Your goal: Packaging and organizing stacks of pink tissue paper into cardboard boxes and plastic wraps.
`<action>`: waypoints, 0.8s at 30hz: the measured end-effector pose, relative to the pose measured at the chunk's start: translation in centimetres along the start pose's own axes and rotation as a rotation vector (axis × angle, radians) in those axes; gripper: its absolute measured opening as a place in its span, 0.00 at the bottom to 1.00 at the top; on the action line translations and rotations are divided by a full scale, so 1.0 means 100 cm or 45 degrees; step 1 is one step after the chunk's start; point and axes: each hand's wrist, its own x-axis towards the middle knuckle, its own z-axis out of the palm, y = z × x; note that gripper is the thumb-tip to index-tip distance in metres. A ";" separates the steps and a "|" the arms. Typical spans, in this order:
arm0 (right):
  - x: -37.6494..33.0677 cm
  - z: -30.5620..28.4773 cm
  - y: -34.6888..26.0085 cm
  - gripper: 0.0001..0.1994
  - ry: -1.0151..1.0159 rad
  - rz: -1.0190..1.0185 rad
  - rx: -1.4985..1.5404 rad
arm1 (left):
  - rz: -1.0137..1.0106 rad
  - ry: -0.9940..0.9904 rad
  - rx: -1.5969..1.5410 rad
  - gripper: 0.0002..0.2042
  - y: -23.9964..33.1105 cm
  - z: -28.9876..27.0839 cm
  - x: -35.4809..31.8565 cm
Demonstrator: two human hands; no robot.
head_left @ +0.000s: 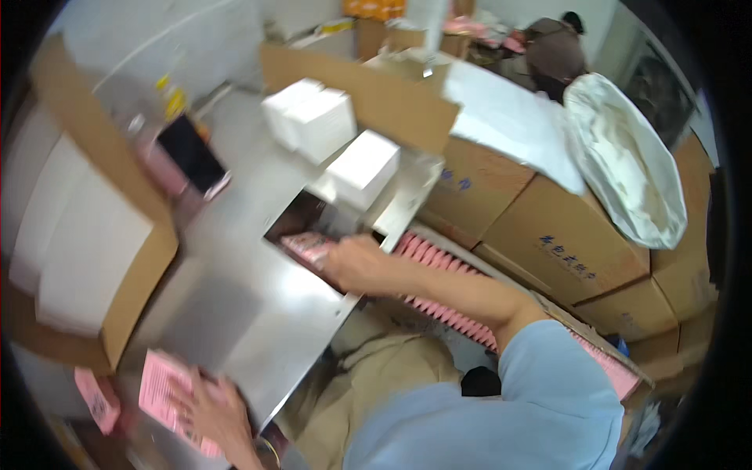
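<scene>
My left hand (pixel 210 411) lies with its fingers spread over a pink printed tissue packet (pixel 157 385) at the near left of the metal table (pixel 235 345). Reaching across the table's right side, my right hand (pixel 362 265) is closed on the end of another pink tissue packet (pixel 305 245). That packet sits inside a rectangular opening (pixel 301 207) in the metal top, and its lower part is hidden. Just beyond the opening stands a white tissue stack (pixel 363 168), with more white stacks (pixel 309 117) behind it.
At left, an open carton (pixel 145 274) holds white stacks. A phone (pixel 192 155) rests on the table. Below my right arm runs a long row of pink packets (pixel 446 286). Closed cartons (pixel 560 235) and a white sack (pixel 619 164) stand at right; a person (pixel 554 51) is behind.
</scene>
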 end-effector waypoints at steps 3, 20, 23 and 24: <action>-0.072 -0.069 0.015 0.07 0.807 -0.196 0.190 | 0.274 0.337 0.172 0.25 -0.011 0.017 0.010; -0.104 -0.100 0.364 0.12 1.065 1.007 -0.506 | 0.347 0.262 0.046 0.21 -0.172 0.041 0.008; -0.099 -0.127 0.340 0.29 0.704 1.201 -0.149 | 0.380 0.426 0.383 0.20 -0.178 0.037 -0.003; -0.099 -0.126 0.339 0.37 0.642 1.220 -0.207 | 0.562 0.377 0.339 0.19 -0.182 0.037 0.004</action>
